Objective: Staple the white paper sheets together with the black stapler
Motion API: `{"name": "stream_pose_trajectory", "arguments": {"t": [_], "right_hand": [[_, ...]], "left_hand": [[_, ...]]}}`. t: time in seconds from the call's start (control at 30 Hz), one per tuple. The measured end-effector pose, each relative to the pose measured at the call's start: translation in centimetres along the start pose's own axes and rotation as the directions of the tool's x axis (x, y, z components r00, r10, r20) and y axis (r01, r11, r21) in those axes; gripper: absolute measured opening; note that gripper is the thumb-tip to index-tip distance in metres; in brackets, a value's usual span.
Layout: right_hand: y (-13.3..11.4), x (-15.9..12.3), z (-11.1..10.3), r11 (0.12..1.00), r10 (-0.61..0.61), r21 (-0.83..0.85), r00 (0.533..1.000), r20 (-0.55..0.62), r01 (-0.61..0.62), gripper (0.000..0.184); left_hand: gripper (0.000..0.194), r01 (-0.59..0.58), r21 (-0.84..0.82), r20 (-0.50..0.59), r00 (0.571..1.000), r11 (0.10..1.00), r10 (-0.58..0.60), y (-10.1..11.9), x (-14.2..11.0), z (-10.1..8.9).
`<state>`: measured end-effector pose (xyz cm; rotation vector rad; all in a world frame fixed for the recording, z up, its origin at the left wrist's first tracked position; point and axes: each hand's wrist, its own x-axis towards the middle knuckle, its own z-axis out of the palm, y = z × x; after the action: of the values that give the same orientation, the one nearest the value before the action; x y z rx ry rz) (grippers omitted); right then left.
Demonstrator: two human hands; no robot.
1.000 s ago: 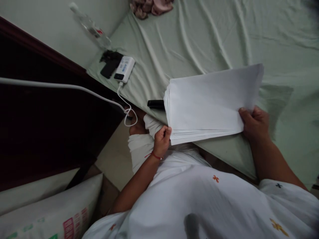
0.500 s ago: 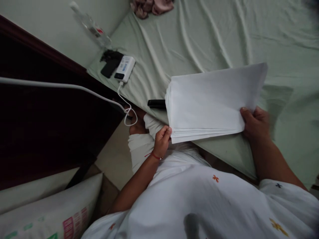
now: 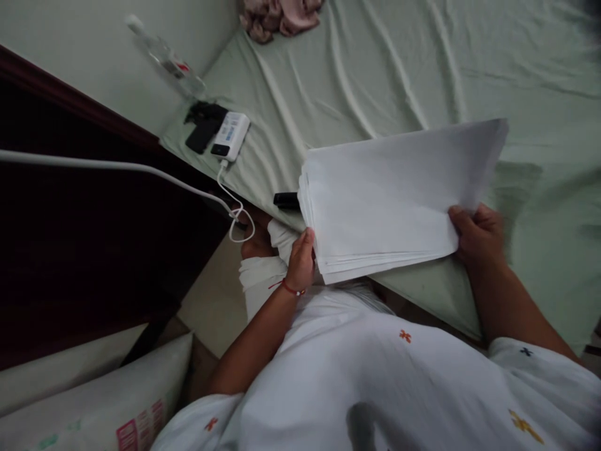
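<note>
Over near edge of pale green cloth-covered bed [image 3: 399, 81], loose stack of white rectangular paper sheets [image 3: 380, 200]. Right hand [image 3: 479, 237] grips near right corner, thumb on top, likely against slipping; left hand [image 3: 300, 264] beside left edge, perhaps steadying, closure cannot be told.

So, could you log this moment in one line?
Left hand: at paper stack's left edge | Right hand: gripping its right end | White power bank: on green sheet

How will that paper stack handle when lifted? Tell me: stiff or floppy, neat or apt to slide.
The paper stack is probably floppy: it curves beside the right hand. It would likely slide apart if loosely held, since its lower edges sit unevenly.
</note>
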<state>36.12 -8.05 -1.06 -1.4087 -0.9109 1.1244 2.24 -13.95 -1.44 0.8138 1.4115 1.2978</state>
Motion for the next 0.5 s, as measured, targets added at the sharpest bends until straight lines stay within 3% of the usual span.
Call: {"name": "stream_pose_trajectory", "arguments": {"t": [0.13, 0.27, 0.4, 0.5], "right_hand": [[-0.2, -0.2, -0.1, 0.999, -0.031, 0.022, 0.999, -0.017, 0.031, 0.035], [-0.8, -0.3, -0.7, 0.994, -0.111, -0.026, 0.99, -0.089, 0.109, 0.033], [-1.9, -0.2, -2.3, 0.978, -0.187, -0.122, 0.969, -0.164, 0.169, 0.033], [-2.5, 0.5, -4.3, 0.947, -0.289, -0.205, 0.936, -0.2, 0.248, 0.043]], "left_hand": [[0.058, -0.016, -0.066, 0.06, 0.998, 0.998, 0.02, 1.9, 1.6, 1.6], [0.061, -0.105, 0.006, 0.183, 0.978, 0.994, 0.102, 4.7, 4.0, 2.1], [0.063, -0.238, 0.069, 0.338, 0.919, 0.969, 0.202, 7.7, 6.3, 2.5], [0.062, -0.317, 0.037, 0.442, 0.856, 0.948, 0.269, 8.8, 7.9, 3.0]]}}
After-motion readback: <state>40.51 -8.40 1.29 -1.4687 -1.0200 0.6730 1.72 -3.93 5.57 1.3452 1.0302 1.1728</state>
